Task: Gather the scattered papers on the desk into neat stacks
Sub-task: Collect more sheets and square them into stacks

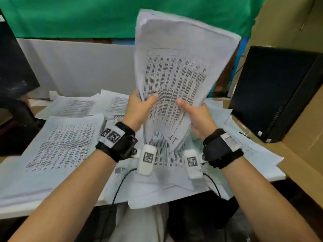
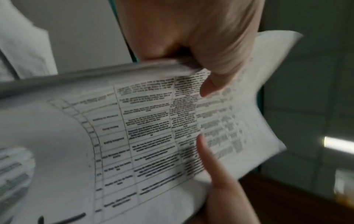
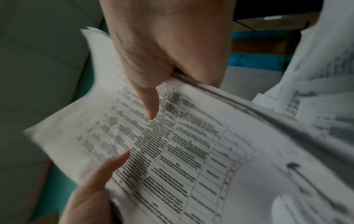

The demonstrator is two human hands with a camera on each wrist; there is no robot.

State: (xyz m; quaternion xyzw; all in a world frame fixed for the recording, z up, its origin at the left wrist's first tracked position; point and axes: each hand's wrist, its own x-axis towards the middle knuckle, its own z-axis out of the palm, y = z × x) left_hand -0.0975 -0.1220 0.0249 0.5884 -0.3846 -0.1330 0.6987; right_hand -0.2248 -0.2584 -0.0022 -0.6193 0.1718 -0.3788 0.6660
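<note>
I hold a thick sheaf of printed papers (image 1: 174, 67) upright above the desk, its top edge curling away from me. My left hand (image 1: 140, 104) grips its lower left edge, thumb on the front page. My right hand (image 1: 192, 111) grips the lower right edge the same way. In the left wrist view the left thumb (image 2: 216, 72) presses the sheaf (image 2: 143, 128). The right wrist view shows the right thumb (image 3: 149, 103) on the sheaf (image 3: 191, 151). More printed sheets lie loose on the desk: a pile at the left (image 1: 61, 142), some at the back (image 1: 75, 105), others at the right (image 1: 253, 149).
A black computer tower (image 1: 276, 91) stands at the desk's right end against cardboard (image 1: 297, 23). A dark monitor and its stand (image 1: 15, 75) occupy the left. A white partition (image 1: 78, 67) and green cloth (image 1: 70, 14) close off the back. Sheets overhang the desk's front edge (image 1: 157, 198).
</note>
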